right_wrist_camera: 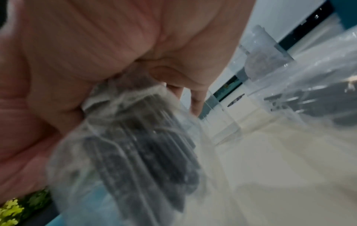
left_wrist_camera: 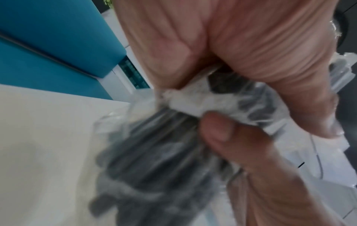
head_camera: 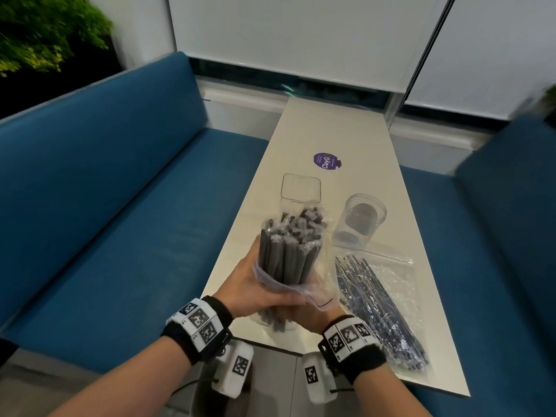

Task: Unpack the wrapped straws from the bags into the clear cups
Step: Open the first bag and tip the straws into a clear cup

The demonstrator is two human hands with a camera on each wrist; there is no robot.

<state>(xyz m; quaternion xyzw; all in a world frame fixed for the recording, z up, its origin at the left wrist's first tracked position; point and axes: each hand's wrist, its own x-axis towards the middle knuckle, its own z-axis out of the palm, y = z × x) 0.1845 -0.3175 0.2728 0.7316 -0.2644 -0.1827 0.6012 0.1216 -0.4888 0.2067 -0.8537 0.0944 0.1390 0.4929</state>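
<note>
A bundle of thick dark grey wrapped straws stands tilted above the table's near end, its lower half still inside a clear zip bag. My left hand grips the bundle from the left at the bag's mouth. From below, my right hand grips the bag's bottom end. The wrist views are blurred and show the straws and the bag under each palm. An empty clear square cup stands just beyond the bundle. To its right is a clear round cup with something dark in it.
A second clear bag of thin dark straws lies on the narrow white table, right of my hands. A purple round sticker sits farther back. Blue bench seats flank the table on both sides.
</note>
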